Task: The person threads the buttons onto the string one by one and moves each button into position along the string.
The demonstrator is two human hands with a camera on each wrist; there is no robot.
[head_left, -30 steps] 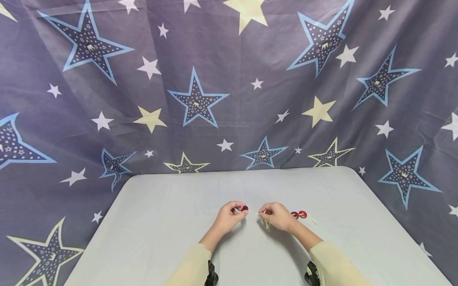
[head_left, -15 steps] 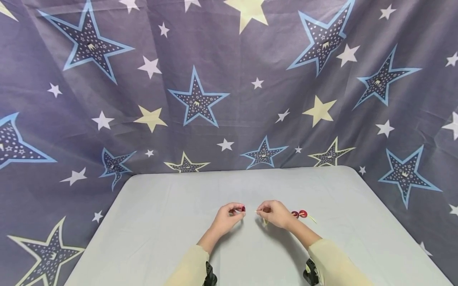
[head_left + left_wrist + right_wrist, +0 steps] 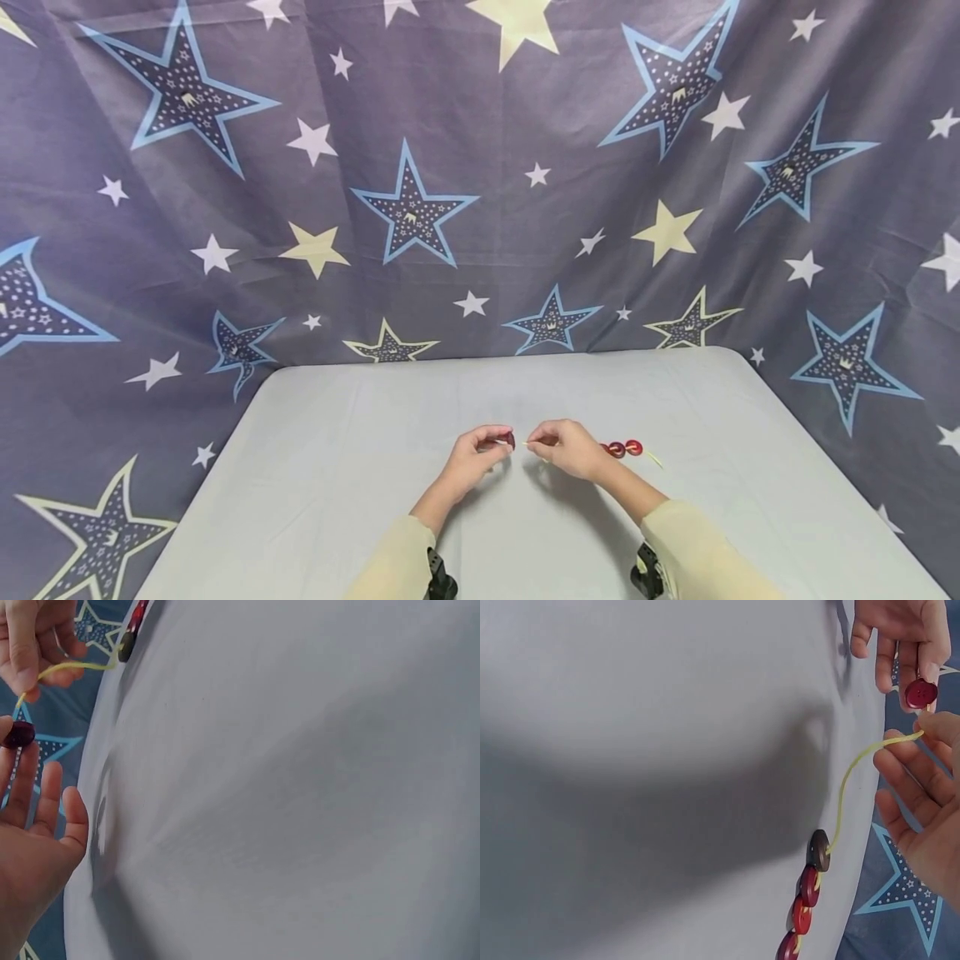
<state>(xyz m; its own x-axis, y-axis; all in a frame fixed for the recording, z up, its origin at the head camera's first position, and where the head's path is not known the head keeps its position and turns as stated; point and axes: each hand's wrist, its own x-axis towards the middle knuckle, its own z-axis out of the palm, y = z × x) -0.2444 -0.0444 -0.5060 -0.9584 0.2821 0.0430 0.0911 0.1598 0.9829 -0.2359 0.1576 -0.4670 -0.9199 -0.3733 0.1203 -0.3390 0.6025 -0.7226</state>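
My left hand (image 3: 467, 461) pinches a dark red button (image 3: 921, 694) by its edge, between thumb and fingertips; holes show in its face in the right wrist view. Just to the right, my right hand (image 3: 566, 450) pinches a yellow cord (image 3: 844, 787) close to its tip. The tip points at the button, and whether it touches the holes I cannot tell. From the right hand the cord runs down to a row of threaded buttons on the table: a dark brown button (image 3: 820, 850) comes first, then a dark red button (image 3: 809, 886) and a bright red button (image 3: 802, 915).
Both hands are over a table with a pale grey cover (image 3: 360, 467). The cord's far tail (image 3: 655, 459) lies to the right of the threaded buttons. A star-patterned curtain (image 3: 495, 208) hangs behind the table and along its sides.
My right hand has moved left with the cord tip, narrowing the gap to the button. The left hand has shifted slightly left and the button has turned more edge-on. More of the threaded row shows.
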